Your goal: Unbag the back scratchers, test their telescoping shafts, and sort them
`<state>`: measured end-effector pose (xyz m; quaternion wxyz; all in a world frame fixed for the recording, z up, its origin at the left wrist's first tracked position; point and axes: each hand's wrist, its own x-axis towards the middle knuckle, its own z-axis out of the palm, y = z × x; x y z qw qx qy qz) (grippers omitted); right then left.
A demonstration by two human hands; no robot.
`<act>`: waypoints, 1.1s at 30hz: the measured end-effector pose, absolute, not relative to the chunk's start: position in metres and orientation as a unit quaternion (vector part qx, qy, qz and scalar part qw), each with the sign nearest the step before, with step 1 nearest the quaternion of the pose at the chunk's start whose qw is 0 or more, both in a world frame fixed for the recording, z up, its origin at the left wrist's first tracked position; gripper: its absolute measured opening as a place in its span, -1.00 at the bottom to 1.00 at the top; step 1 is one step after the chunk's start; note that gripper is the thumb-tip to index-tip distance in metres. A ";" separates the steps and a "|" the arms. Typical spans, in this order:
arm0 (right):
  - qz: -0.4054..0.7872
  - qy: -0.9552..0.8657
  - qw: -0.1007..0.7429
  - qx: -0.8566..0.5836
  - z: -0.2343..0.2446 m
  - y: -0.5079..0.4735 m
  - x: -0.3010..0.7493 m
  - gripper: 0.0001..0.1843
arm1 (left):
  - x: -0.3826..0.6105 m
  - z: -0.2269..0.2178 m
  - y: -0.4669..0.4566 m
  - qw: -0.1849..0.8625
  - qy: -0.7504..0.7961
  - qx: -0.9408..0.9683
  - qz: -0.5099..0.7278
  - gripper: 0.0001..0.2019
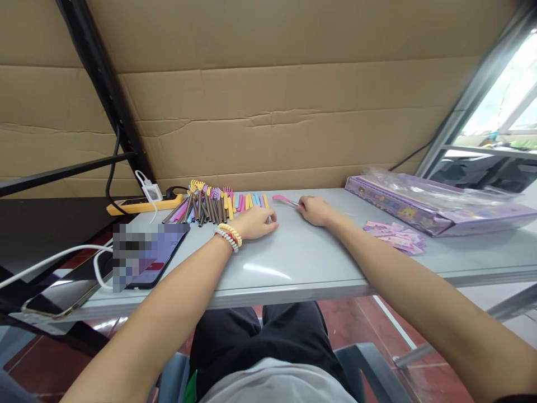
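Observation:
My right hand (315, 210) rests on the grey table (293, 268) with its fingers pinched on the metal end of a pink-handled utensil (282, 198) that lies flat, pointing left. My left hand (255, 222), bead bracelets on its wrist, lies curled on the table just right of a pile of small utensils with coloured handles (213, 204). Its fingertips touch the table near the pile's right edge; whether they hold anything is hidden.
A purple flat box under clear plastic (436, 204) lies at the right, pink cards (396, 235) in front of it. A phone (155, 254) with a white cable, another phone (62, 296) and a yellow power strip (142, 204) sit left. Cardboard wall behind.

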<state>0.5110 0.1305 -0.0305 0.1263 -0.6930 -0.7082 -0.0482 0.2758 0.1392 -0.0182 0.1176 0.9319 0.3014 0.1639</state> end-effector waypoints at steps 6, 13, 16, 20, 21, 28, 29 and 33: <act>-0.066 -0.705 0.328 -0.625 -0.016 0.114 0.491 -0.80 | 0.276 -0.021 0.144 0.099 0.336 0.915 0.201 -0.69; 0.222 -0.662 0.534 -0.477 -0.001 0.093 0.477 -0.68 | 0.281 -0.012 0.131 0.138 0.308 0.903 0.266 -0.55; 0.348 -0.670 0.515 -0.406 -0.002 0.092 0.474 -0.66 | 0.285 -0.010 0.125 0.135 0.270 0.903 0.307 -0.59; 0.427 -0.661 0.488 -0.377 -0.007 0.097 0.472 -0.65 | 0.287 -0.011 0.124 0.129 0.231 0.912 0.315 -0.68; 0.435 -0.644 0.501 -0.381 -0.007 0.098 0.472 -0.64 | 0.287 -0.012 0.125 0.118 0.226 0.914 0.316 -0.69; 0.336 -0.611 0.568 -0.437 -0.001 0.099 0.490 -0.62 | 0.283 -0.010 0.130 0.041 0.265 0.913 0.309 -0.72; 0.295 -0.635 0.550 -0.456 -0.002 0.098 0.492 -0.62 | 0.282 -0.009 0.129 0.035 0.278 0.911 0.303 -0.71; 0.130 -0.703 0.487 -0.502 -0.007 0.096 0.492 -0.56 | 0.278 -0.008 0.129 0.027 0.320 0.908 0.268 -0.66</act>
